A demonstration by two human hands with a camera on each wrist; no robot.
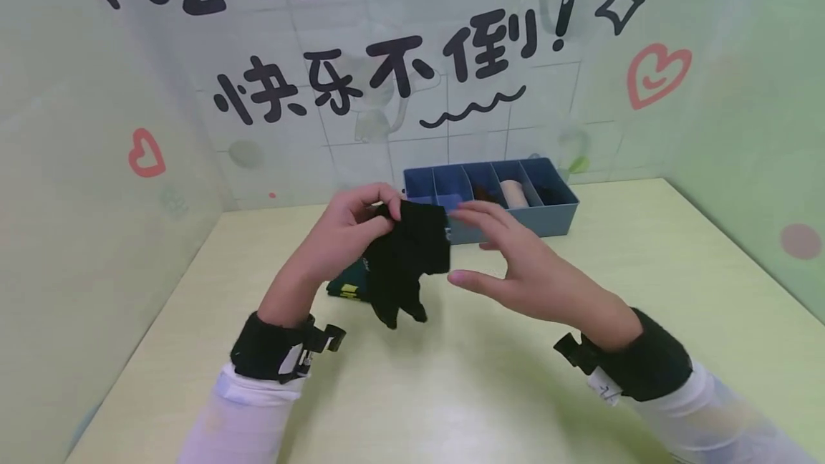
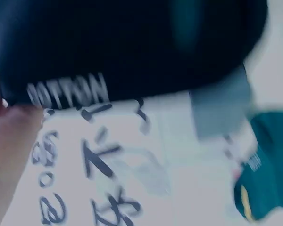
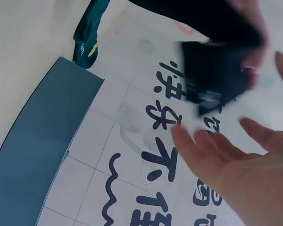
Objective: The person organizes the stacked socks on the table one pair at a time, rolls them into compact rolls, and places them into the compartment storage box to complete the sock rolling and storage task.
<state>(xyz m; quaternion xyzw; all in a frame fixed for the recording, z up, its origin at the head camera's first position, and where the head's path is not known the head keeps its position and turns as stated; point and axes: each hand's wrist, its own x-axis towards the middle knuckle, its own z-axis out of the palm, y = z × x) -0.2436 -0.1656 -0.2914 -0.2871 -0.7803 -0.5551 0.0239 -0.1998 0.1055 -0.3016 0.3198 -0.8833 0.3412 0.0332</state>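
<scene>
Head view shows the left hand [image 1: 351,224] pinching a black sock [image 1: 409,260] above the bench [image 1: 644,292], the right hand [image 1: 515,263] spread wide just beside it.

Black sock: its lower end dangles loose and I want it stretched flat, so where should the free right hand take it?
Probably pinch the hanging end of the black sock from the right. The left hand pinches its top edge, so the sock hangs; the right hand hovers open beside it.
</scene>
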